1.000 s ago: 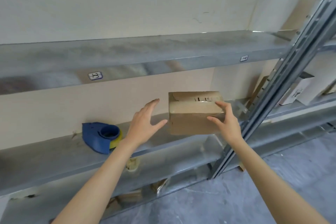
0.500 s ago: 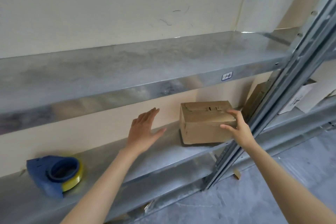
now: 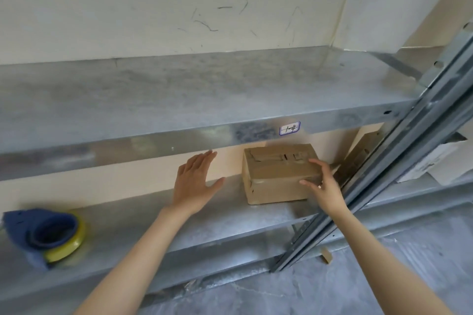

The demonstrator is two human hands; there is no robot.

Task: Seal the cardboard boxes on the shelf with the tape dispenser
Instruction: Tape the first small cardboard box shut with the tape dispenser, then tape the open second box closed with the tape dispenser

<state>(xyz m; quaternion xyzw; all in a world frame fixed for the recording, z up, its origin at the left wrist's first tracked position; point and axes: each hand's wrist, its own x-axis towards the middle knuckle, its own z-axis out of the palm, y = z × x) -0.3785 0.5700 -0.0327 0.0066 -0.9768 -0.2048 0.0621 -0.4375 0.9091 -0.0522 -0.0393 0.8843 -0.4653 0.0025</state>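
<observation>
Your right hand (image 3: 323, 188) held cardboard box (image 3: 276, 179) at right corner, fingers on top, thumb on front. Box sat on shelf (image 3: 230, 215). Your left hand (image 3: 195, 181) flat, fingers straight, held nothing, apart from box. Blue tape dispenser (image 3: 44, 234) far left of that hand. Grey metal post (image 3: 376, 174) just right of right hand. White sticker (image 3: 289, 128) above box; writing too blurry to read.

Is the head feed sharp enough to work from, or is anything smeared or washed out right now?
Head view: the cardboard box and right hand are sharp enough; the tape dispenser at lower left is smeared by blur; the upper shelf lip shows mild sheen, nothing blown out.
</observation>
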